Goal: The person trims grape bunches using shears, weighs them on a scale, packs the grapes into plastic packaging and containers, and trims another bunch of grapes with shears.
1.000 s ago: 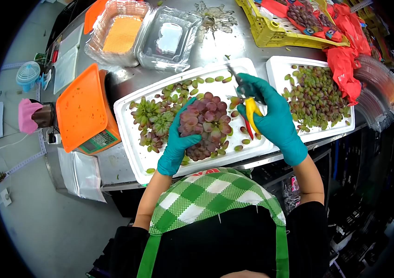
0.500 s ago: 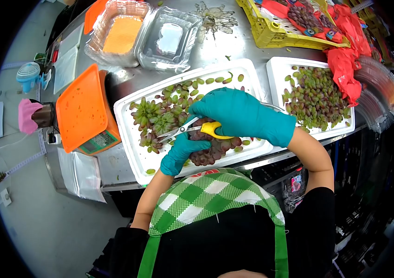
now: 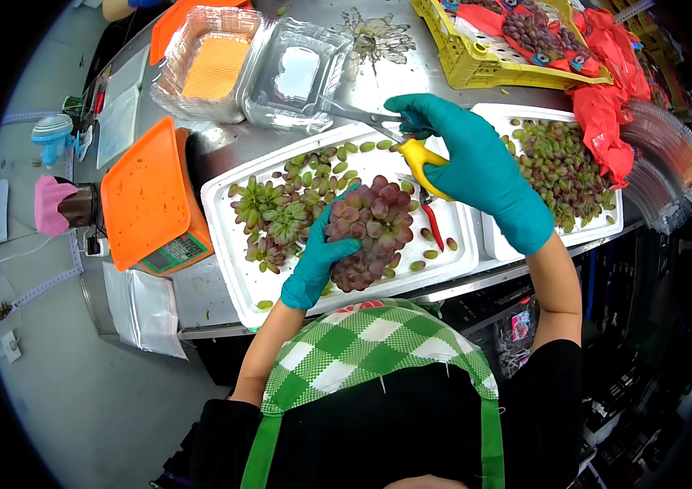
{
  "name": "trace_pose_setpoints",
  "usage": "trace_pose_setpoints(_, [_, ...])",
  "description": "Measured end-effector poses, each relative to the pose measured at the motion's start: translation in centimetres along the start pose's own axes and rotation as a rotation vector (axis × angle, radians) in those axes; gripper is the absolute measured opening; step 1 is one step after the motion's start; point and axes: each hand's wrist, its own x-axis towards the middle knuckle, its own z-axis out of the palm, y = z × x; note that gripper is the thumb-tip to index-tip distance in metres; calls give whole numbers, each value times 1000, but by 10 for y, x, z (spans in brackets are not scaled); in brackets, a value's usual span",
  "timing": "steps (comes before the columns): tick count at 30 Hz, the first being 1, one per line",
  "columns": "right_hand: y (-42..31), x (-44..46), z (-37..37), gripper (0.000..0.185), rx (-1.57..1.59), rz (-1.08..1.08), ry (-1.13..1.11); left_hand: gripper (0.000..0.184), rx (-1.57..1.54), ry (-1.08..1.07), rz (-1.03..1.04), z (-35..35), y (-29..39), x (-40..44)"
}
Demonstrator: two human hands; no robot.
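Teal-gloved left hand (image 3: 318, 253), fingers curled round purple grape bunch (image 3: 377, 224), teal-gloved right hand (image 3: 480, 167), fingers clamped on yellow-handled metal scissors (image 3: 416, 156)

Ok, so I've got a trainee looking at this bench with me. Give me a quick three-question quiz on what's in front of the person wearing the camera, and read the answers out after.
1. Multiple choice: the left hand holds
A) a clear plastic box
B) a purple grape bunch
C) a yellow crate

2. True or false: a red-handled tool lies in the white tray nearest the orange-topped scale.

3. Fill the gap: the right hand holds scissors whose visible handle is coloured ____.

Key: 1. B; 2. True; 3. yellow
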Motion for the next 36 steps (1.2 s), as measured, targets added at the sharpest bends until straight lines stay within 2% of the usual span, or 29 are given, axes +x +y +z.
trace_pose_setpoints(4, [6, -16, 2, 38, 64, 186, -63, 78, 76, -31, 114, -7, -3, -1])
trace_pose_setpoints(7, [17, -27, 16, 38, 317, 341, -58, 82, 105, -35, 173, -14, -6, 3])
trace_pose_setpoints(11, [19, -44, 41, 42, 594, 482, 70, 87, 176, -15, 247, -10, -4, 4])
trace_pose_setpoints(12, [12, -45, 41, 44, 452, 396, 55, 88, 202, -5, 274, -8, -1, 3])
trace_pose_setpoints(15, [6, -47, 43, 47, 525, 305, 52, 89, 303, 1, 323, -4, 4, 3])
trace_pose_setpoints(18, [-5, -40, 27, 44, 453, 189, -58, 90, 320, -12, 325, -2, 6, 1])
trace_pose_setpoints(22, [-5, -36, 28, 35, 289, 138, -115, 89, 425, 27, 299, -10, -2, 0])
trace_pose_setpoints(25, [4, -36, 33, 36, 347, 261, -134, 86, 390, 8, 279, -8, -3, 2])
trace_pose_setpoints(30, [10, -45, 47, 34, 584, 462, 33, 81, 208, 6, 217, 2, -3, 2])
trace_pose_setpoints(33, [19, -52, 55, 34, 679, 505, 99, 78, 191, 3, 205, -2, -12, 2])
trace_pose_setpoints(36, [20, -48, 46, 34, 611, 633, -61, 75, 140, -1, 83, -4, -12, -1])
